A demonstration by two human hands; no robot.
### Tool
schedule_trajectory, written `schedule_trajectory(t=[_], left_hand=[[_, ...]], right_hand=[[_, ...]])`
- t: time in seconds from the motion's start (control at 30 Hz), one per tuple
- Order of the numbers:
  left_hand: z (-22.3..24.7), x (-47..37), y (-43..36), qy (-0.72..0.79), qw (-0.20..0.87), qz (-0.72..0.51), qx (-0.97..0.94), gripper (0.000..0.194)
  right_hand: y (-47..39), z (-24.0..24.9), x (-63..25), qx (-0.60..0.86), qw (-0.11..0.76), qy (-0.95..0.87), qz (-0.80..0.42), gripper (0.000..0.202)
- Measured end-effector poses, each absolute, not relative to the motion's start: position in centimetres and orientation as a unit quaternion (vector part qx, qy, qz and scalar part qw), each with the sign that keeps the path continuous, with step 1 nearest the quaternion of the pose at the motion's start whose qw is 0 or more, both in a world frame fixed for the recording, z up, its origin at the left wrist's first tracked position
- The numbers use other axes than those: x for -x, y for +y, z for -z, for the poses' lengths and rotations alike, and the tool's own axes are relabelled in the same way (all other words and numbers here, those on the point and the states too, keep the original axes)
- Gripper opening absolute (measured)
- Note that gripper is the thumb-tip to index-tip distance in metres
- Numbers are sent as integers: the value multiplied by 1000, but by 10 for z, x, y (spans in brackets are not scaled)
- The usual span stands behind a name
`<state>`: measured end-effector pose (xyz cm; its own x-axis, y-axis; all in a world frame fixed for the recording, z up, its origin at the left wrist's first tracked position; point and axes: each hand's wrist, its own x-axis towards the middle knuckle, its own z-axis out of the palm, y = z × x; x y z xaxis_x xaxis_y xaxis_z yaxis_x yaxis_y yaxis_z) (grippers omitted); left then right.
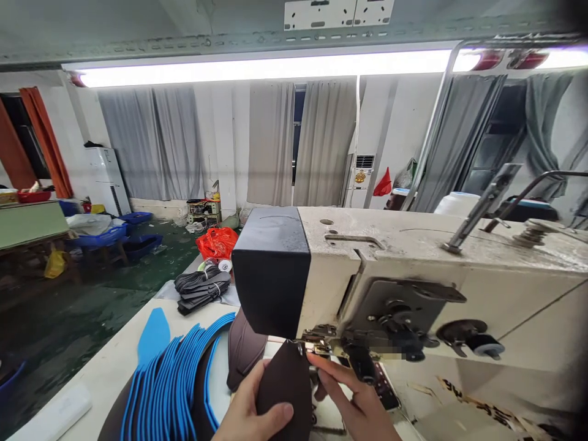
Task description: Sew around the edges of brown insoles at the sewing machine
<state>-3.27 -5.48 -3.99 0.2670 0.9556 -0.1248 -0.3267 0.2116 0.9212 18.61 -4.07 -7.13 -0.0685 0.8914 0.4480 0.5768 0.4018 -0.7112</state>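
The relation that matters lies between the dark brown piece [283,389] and the metal foot assembly [316,348] at the head of the sewing machine [399,242]. The piece is just left of the right hand [361,401] and against the left hand [250,407], with its long axis running from near to far and its narrowed far end up at the metal parts. Its right edge faces the right hand, and its far right corner sits at the foot; whether that corner lies beneath the foot or only beside it is too small to tell. The left hand is closed on the piece from the left, the thumb lying across the near part of the upper face and the fingers along the left edge, partly hidden behind it. The right hand is half curled, its index finger stretched left and far so that its tip comes to the piece's far right edge, right beside the foot; I cannot tell whether it pinches the edge or merely rests there. Of the two, the right hand's fingertip is nearer the foot, while the left hand has the larger hold, farther down the piece. A brown padded piece [245,346] lies just left of the held one, beyond the left hand, and farther left a row of blue-edged pieces [169,380] stands on the white table [113,364].
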Motion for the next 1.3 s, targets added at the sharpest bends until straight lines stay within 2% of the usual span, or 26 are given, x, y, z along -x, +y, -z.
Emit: schedule_trajectory(t=[0.17,0.47,0.63,0.77,0.9,1.03,1.3], left_hand=[[21,28,-46,369,701,-458,-403,60],[10,20,-34,396,651,-486,-428,49],[19,11,-33,381,633,-533,-413,45],[36,10,-32,396,625,-538,-405,52],[40,14,-35,443,613,-515,-403,52],[32,20,-36,397,668,-456,-435,51],[9,31,-28,375,702,-405,-450,54]], right_hand=[[-42,74,-183,522,463,-700,-154,41],[-45,60,-176,496,478,-694,-208,43],[-46,58,-176,498,471,-697,-211,40],[-46,58,-173,512,472,-689,-201,42],[-45,61,-170,525,490,-669,-192,43],[-44,63,-172,519,494,-673,-185,41],[-46,53,-172,485,493,-684,-232,43]])
